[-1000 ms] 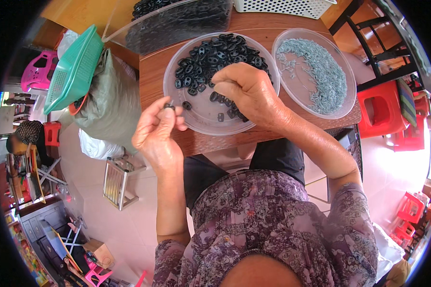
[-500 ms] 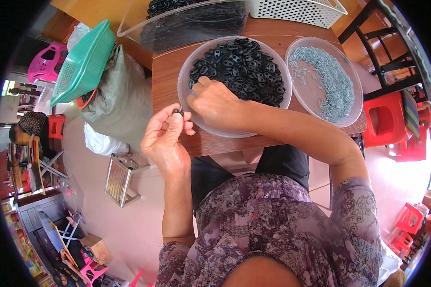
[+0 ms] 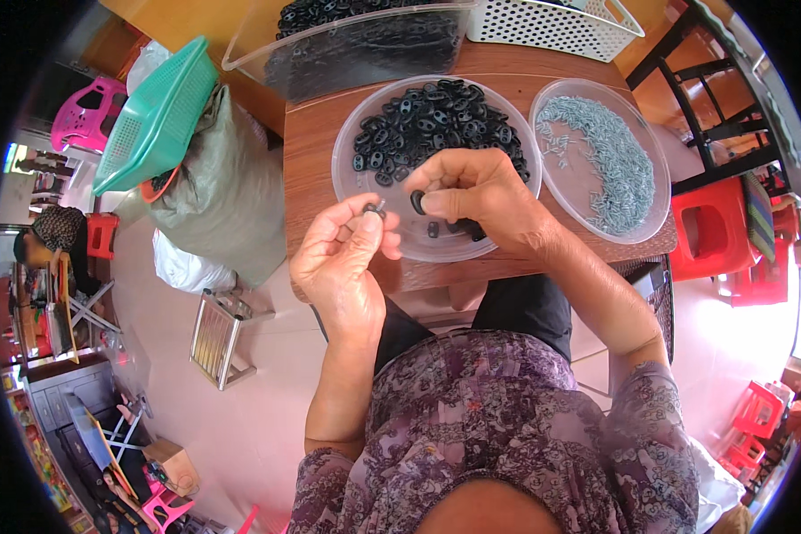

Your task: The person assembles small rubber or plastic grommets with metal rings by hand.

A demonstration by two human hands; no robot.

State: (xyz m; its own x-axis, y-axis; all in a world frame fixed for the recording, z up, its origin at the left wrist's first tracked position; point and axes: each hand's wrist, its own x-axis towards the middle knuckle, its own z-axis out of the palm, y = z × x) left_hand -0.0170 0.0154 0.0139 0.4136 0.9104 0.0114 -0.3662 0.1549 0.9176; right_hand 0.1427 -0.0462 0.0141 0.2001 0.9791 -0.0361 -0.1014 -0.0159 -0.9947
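A small dark part (image 3: 376, 211) with a bit of silvery metal showing is pinched between the thumb and fingers of my left hand (image 3: 343, 258). Close to its right, my right hand (image 3: 485, 198) grips a black oval plastic piece (image 3: 417, 203) between thumb and forefinger. A small gap separates the two pieces. Both hands are over the near left part of a round clear tub (image 3: 340, 147), which holds a heap of black two-holed oval pieces (image 3: 445, 116). Beside it on the right, a second clear tub (image 3: 664, 191) contains many small silvery-grey pins (image 3: 610, 147).
Behind the tubs stand a clear bin (image 3: 365, 67) of black pieces and a white perforated basket (image 3: 543, 31). The wooden table (image 3: 307, 151) ends near my lap. Left are a large sack (image 3: 231, 178) and a green basket (image 3: 156, 120); right, a red stool (image 3: 707, 227).
My right hand has come up from the heap and moved right, now with a black oval piece showing in its fingers. My left hand has shifted right, still pinching its part.
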